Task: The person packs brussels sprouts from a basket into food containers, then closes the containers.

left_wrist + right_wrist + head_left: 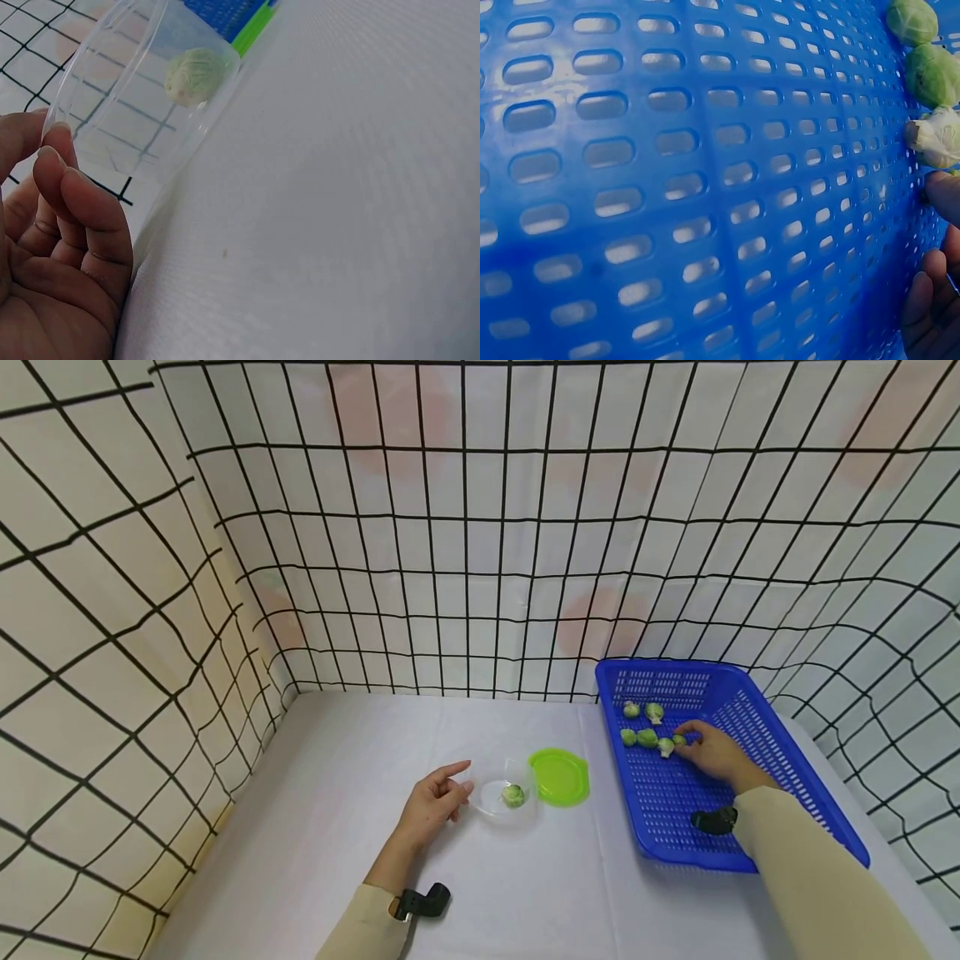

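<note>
In the blue basket my right hand (711,752) pinches a small Brussels sprout (678,740) between thumb and fingers. Most of that sprout is hidden in the right wrist view, where the fingers (928,300) show at the right edge. Several other Brussels sprouts (647,738) lie close by on the basket floor. On the white cloth stands a clear round plastic container (491,810) with one Brussels sprout (195,76) inside. My left hand (429,806) is beside it, fingers loosely bent, fingertips at its rim.
The blue perforated basket (637,839) stands at the right. A bright green lid (561,777) lies flat between container and basket. Black wire mesh (465,518) encloses the back and sides of the white-covered table (525,893).
</note>
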`<state>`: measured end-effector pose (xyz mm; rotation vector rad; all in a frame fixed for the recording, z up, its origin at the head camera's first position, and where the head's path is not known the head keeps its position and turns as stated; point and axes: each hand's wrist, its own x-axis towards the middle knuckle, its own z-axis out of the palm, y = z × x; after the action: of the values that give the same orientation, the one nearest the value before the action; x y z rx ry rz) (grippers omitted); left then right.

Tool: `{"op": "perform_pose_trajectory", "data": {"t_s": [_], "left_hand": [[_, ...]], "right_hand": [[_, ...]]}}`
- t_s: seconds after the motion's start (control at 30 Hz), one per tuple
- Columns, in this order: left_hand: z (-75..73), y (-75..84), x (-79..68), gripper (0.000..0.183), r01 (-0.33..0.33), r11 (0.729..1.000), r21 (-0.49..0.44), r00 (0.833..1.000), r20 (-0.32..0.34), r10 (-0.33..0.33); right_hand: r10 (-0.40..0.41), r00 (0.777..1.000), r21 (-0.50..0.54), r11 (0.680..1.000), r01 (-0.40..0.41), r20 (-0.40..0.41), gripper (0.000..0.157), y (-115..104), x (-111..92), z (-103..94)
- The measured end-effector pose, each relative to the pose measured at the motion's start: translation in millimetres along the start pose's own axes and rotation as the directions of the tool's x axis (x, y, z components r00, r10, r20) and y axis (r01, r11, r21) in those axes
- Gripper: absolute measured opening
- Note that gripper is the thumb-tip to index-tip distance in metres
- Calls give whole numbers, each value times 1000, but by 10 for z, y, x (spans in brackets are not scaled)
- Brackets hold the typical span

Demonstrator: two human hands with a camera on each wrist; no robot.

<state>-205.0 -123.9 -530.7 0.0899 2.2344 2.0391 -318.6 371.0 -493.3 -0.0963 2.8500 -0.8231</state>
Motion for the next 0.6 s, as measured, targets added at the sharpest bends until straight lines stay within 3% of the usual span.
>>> {"op": "perform_pose_trajectory", "data": {"t_s": [0.4,0.6], "left_hand": [[1,7,4,48,3,1000,-15,1000,-6,-3],[0,-8,1,47,-6,1000,-14,1000,-10,6]], "right_hand": [[22,997,46,999,-19,-72,40,-105,-54,-26],[-16,994,58,998,22,-112,40,-183,-60,-70]]}}
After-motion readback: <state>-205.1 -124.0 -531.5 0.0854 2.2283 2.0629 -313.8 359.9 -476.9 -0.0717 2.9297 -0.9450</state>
